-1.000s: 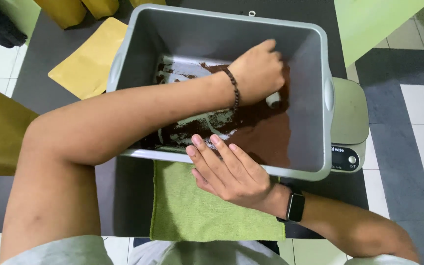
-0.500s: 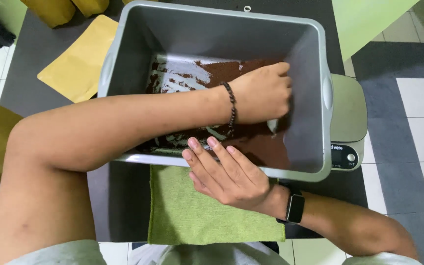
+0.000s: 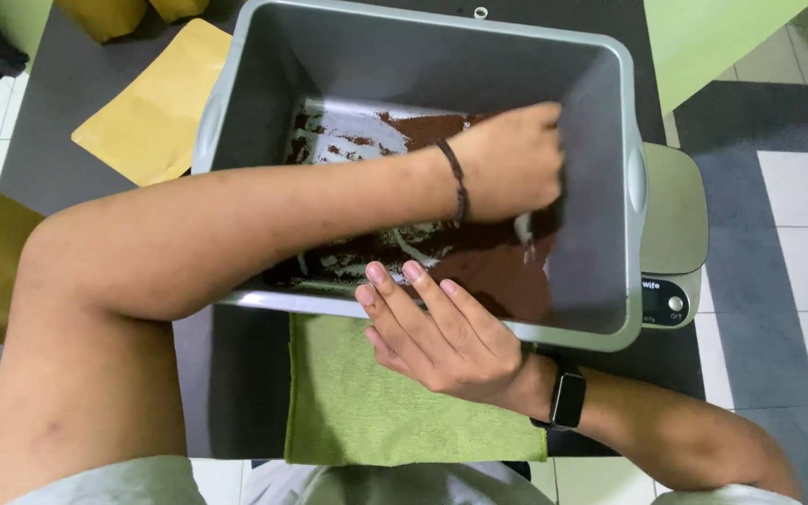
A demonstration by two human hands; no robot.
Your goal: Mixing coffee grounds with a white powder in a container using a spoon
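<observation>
Two hands at a grey bin of brown powder

The left hand reaches deep into the grey plastic bin, fingers curled around a small pale tool at the bin's right wall, above the brown powder on the bottom. The right hand lies open, fingers spread over the bin's near rim, holding nothing. A green cloth lies under it; a digital scale sits right of the bin.
</observation>
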